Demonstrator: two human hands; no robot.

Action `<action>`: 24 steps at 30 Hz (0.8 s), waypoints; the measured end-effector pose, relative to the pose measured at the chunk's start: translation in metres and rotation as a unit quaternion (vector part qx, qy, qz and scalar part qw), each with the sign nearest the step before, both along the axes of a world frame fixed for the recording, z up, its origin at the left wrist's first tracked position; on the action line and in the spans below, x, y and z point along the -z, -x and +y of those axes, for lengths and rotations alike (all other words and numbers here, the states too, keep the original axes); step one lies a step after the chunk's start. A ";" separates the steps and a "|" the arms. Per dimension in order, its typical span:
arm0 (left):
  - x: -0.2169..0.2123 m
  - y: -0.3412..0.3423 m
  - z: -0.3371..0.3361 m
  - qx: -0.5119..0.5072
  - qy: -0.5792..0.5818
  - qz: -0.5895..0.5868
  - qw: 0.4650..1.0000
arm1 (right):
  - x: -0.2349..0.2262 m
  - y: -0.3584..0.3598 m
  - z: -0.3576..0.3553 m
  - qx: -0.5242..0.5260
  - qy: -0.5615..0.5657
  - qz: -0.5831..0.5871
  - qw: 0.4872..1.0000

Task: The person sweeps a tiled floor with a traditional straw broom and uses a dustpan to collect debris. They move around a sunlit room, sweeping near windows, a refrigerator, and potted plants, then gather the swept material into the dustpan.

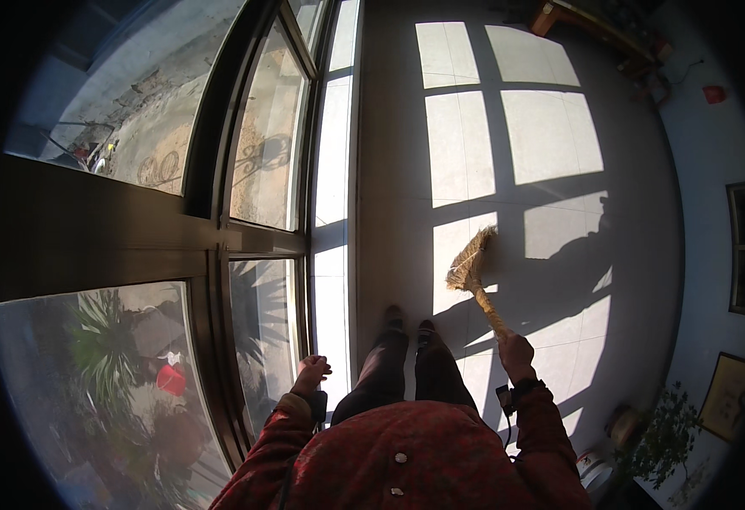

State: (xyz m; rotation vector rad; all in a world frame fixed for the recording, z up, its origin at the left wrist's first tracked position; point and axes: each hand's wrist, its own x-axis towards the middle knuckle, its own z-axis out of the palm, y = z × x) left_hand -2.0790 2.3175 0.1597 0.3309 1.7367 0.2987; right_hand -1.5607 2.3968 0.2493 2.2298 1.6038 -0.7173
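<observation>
A short straw hand broom [472, 265] is in my right hand [517, 354], whose fingers wrap round the end of its yellowish handle. The bristle head fans out ahead of me, over a sunlit patch of the tiled floor [460, 153]. Whether the bristles touch the tiles I cannot tell. Beside the window's low ledge [330, 289], my left hand [311, 374] hangs with its fingers curled in, and nothing shows in it. Small dark devices sit at both wrists.
Dark-framed glass windows [266, 136] run along my left, with a plant and a red object outside. A wooden piece of furniture [598, 25] stands at the far right. Along the right wall are a potted plant [665, 429] and a framed picture [729, 398].
</observation>
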 end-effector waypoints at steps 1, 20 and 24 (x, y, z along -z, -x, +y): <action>-0.001 0.001 0.003 -0.004 0.008 0.002 1.000 | -0.004 0.010 0.008 0.003 -0.020 0.015 1.000; -0.022 -0.063 0.065 -0.063 0.055 -0.006 0.996 | 0.115 0.019 0.243 -0.138 0.025 0.035 0.990; -0.020 -0.094 0.113 -0.041 0.031 -0.018 0.998 | 0.092 -0.074 0.183 -0.039 0.072 -0.006 0.997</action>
